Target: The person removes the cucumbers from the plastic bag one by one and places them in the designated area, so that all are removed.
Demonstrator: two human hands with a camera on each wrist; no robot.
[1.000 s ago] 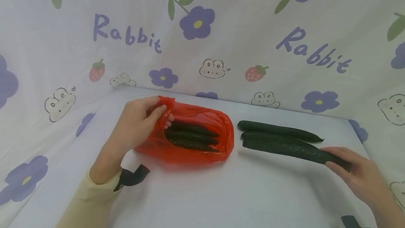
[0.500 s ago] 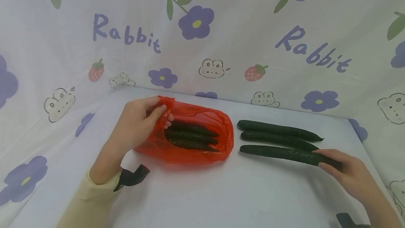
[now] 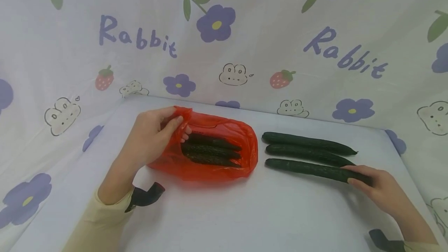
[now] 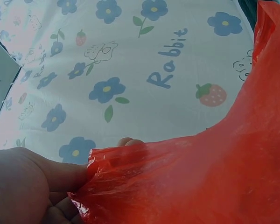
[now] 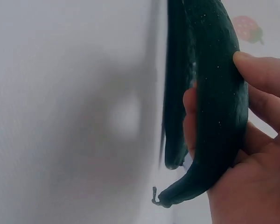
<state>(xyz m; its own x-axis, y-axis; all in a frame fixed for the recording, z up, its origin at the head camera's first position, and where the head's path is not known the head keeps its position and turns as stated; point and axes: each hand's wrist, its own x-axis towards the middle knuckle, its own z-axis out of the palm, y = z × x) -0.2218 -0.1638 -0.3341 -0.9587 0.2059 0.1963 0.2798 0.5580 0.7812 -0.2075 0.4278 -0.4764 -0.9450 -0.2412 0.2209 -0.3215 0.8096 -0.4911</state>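
Observation:
My left hand (image 3: pixel 152 135) pinches the gathered edge of a red plastic bag (image 3: pixel 224 174) and holds its mouth up. Inside the bag lie 3 dark green cucumbers (image 3: pixel 211 151), seen through its opening and thin film. In the left wrist view, the red bag (image 4: pixel 214 177) stretches from the thumb and fingers across to the right. My right hand (image 3: pixel 376 186) grips the stem end of a cucumber (image 3: pixel 308 167) at the right, its fingers wrapped underneath. The right wrist view shows this curved cucumber (image 5: pixel 219 102) between thumb and fingers. Two more cucumbers (image 3: pixel 309 143) lie just behind it.
A white table (image 3: pixel 224 213) spreads under everything. Behind it hangs a white cloth (image 3: pixel 259 46) printed with flowers, rabbits and strawberries. Dark straps (image 3: pixel 145 196) stick out at both wrists.
My right hand has brought its cucumber down and slightly left, apart from the other two and roughly alongside them. The left hand and the red bag have stayed in place.

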